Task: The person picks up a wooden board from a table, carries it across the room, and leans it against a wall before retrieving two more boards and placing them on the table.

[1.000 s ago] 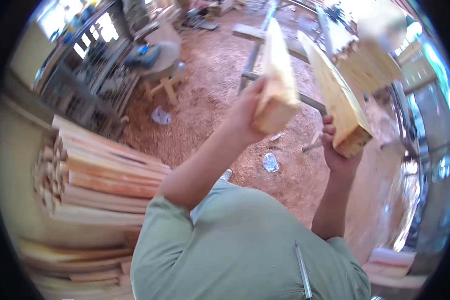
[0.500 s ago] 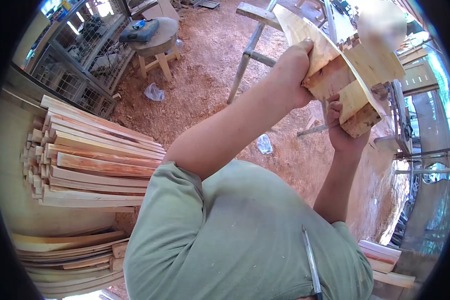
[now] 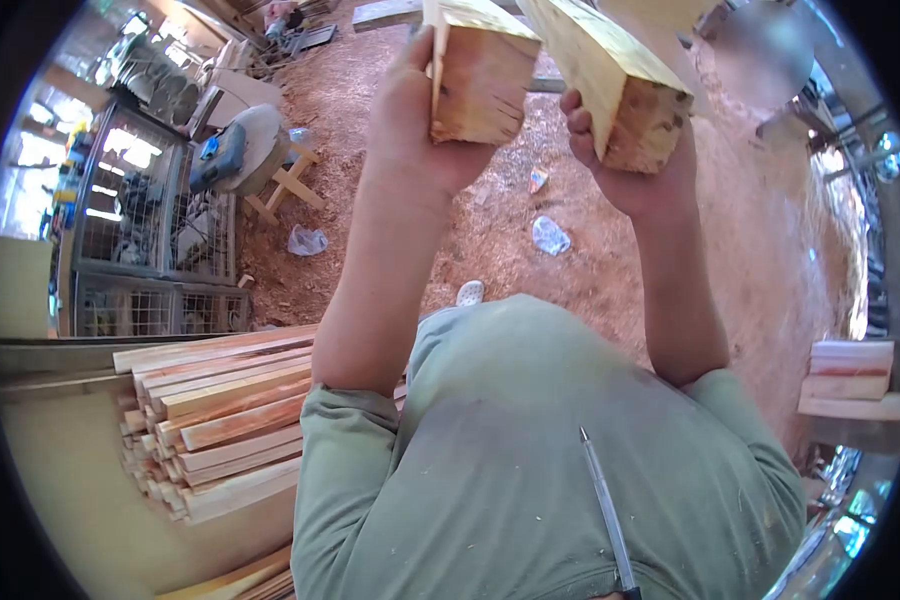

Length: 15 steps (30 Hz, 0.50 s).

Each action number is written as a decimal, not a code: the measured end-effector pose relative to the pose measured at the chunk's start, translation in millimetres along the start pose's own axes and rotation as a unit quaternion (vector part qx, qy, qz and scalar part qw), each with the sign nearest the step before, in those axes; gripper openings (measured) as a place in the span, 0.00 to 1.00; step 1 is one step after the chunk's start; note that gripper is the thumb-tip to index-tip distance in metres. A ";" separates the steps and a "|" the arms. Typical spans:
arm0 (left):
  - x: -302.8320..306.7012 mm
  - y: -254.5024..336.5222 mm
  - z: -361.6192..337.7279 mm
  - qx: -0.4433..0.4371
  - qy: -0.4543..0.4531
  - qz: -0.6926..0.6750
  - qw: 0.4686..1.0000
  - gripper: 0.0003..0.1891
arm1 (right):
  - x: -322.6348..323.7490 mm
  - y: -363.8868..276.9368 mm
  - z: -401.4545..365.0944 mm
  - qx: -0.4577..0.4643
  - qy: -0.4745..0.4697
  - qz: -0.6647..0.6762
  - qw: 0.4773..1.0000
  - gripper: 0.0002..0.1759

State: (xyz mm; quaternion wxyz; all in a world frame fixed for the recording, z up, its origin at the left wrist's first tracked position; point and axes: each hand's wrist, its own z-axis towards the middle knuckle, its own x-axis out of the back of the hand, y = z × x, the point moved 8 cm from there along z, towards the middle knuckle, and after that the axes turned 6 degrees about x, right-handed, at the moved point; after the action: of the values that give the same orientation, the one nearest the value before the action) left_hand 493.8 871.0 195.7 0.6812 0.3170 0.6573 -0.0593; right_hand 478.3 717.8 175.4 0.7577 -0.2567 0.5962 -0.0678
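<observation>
My left hand is closed round a thick wooden block, its cut end facing me and the thumb along its left side. Another long wooden block rests in my right hand, the fingers curled up its left face and the palm beneath. Both blocks are raised in front of me, apart from each other at their near ends, and their far ends run out of the top of the view. A pen hangs on the front of my green shirt.
Stacked wooden strips lie at the left. Behind them stand a wire-mesh cabinet and a round stool with a tool case. Plastic bags lie on the sawdust-covered floor. Boards are piled at the right.
The wooden pieces, close together before, are now apart, one in each hand. My left arm has swung left and straightened upward. The whole view has turned.
</observation>
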 end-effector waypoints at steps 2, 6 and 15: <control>6.5 1.0 -2.5 -0.014 0.037 0.004 0.999 0.20 | -0.1 2.7 -0.9 -0.007 -0.004 -0.024 1.000 0.32; -0.3 -0.9 -4.5 0.047 -0.051 -0.028 0.997 0.20 | -2.7 6.4 -7.2 -0.005 -0.023 -0.015 1.000 0.33; 9.4 -6.2 -3.1 0.051 -0.070 -0.041 0.995 0.21 | 2.3 3.3 -5.1 -0.007 -0.004 -0.025 1.000 0.30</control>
State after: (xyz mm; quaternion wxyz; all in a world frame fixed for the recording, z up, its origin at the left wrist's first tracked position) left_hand 489.3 870.8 185.0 0.7055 0.3186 0.6168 -0.1426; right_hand 473.4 718.1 171.0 0.7562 -0.2773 0.5870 -0.0816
